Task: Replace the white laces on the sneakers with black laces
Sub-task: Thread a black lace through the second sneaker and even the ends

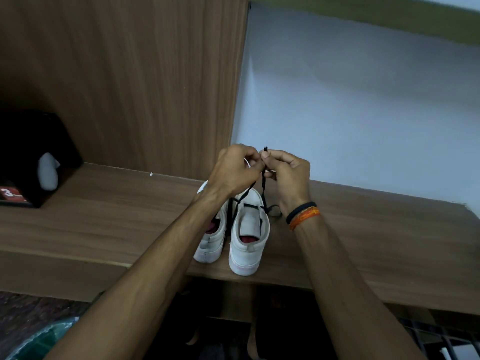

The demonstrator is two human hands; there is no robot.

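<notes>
Two white sneakers stand side by side on the wooden shelf [104, 203], heels toward me: the left sneaker [211, 240] partly under my forearm, the right sneaker [248, 240] in full view. A black lace [263, 188] crosses the right sneaker's eyelets and runs up in two strands to my hands. My left hand [235, 168] and my right hand [288, 172] meet above the sneakers' toes, both pinching the black lace; its tip sticks up between them. A bit of white lace [270, 172] shows by my fingers.
A wooden panel [130, 74] rises behind the shelf on the left, a pale wall [363, 113] on the right. A black box [33, 157] with a red label and a white object sits at the far left. Dark space lies under the shelf.
</notes>
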